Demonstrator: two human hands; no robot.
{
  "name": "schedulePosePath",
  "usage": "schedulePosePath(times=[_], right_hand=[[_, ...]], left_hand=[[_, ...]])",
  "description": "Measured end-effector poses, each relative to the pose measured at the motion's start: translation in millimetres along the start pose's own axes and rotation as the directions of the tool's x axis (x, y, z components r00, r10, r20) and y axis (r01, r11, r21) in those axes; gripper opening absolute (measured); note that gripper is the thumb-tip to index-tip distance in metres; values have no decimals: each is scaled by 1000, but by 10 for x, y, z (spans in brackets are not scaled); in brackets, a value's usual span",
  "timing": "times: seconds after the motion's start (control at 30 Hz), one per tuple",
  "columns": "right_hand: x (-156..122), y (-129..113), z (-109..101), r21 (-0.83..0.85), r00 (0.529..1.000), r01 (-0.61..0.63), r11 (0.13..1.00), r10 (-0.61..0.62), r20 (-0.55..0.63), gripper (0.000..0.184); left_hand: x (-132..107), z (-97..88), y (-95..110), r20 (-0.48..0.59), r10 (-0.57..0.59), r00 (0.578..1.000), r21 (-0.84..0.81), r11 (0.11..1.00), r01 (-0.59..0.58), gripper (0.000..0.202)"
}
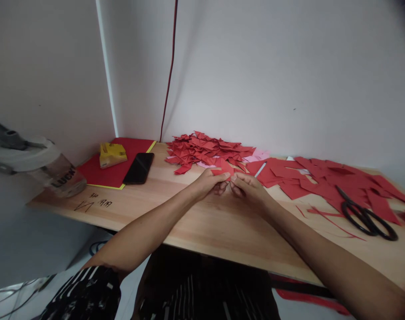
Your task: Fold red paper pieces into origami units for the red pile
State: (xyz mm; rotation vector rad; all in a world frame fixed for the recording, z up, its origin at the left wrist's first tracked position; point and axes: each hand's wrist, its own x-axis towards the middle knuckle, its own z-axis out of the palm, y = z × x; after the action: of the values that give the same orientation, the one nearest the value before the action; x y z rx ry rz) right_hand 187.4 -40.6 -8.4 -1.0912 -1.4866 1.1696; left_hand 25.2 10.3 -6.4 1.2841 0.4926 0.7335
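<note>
Both my hands meet over the middle of the wooden table [205, 222]. My left hand [211, 182] and my right hand [247, 186] pinch a small red paper piece [222, 172] between their fingertips, fingers closed on it. Just behind them lies a heap of folded red paper pieces [205, 151]. To the right are spread several flat red paper cut-outs [322, 182].
Black scissors [365, 215] lie at the right among thin red strips. A black phone [139, 168] and a yellow packet [112, 154] rest on a red sheet [99, 171] at the left. A clear jar [61, 175] lies at the table's left end. A red cord [169, 71] hangs down the wall.
</note>
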Motion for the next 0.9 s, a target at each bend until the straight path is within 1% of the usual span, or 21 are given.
schedulePosePath(times=[0.1,0.27,0.33,0.43,0.6,0.73,0.8,0.83,0.9], right_hand=[[-8,9,17,18,1000,6,1000,-7,7,42],[-12,10,38,-2,1000,12,1000,-12,18,43],[-11,17,26,0,999,21,1000,-21,39,43],[-14,23,-5,6,998,32,999,-32,60,44],[-28,-25,-24,-13,998,23,1000,-22,60,46],[-31,-57,5,0,999,2,1000,-2,45,45],[-29,-60,27,5,1000,-5,1000,5,26,43],[-27,-61,38,3,1000,-9,1000,9,19,42],[-24,-65,55,-9,1000,-15,1000,16,15,41]], left_hand=[[8,-11,-8,8,9,1000,-20,1000,-9,33],[1,-2,6,-28,69,997,149,987,-64,40],[-7,5,13,-34,74,997,167,984,-67,39],[-17,8,20,-15,58,998,121,991,-56,37],[-28,10,49,48,33,998,-13,999,-32,32],[-24,14,51,63,11,998,-50,999,-8,33],[-17,10,35,36,19,999,-2,1000,-19,33],[-13,7,26,13,36,999,57,998,-36,35],[-9,1,14,-26,99,995,224,970,-91,39]])
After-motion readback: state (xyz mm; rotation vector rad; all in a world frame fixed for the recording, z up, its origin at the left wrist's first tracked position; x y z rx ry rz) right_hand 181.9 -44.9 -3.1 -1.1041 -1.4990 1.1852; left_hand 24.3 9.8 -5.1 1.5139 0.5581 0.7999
